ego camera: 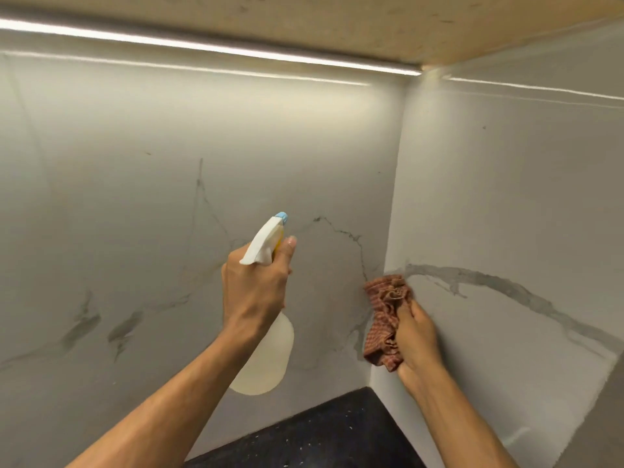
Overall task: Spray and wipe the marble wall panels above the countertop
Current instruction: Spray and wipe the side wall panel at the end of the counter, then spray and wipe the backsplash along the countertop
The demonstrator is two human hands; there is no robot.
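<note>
Marble wall (pixel 169 163): cloth (pixel 385 319) in right hand (pixel 417 336)

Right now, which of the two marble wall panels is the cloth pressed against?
The right-hand panel, the one crossed by a broad grey vein. The right hand holds the cloth there, beside the corner; the back panel is untouched.

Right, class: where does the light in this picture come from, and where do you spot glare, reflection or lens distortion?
Head view: a bright LED strip light under the cabinet blows out to white glare; its line mirrors faintly on the glossy grey-veined marble wall panels; the wide lens bows the strip and the corner seam; the black speckled countertop stays dim.
</note>
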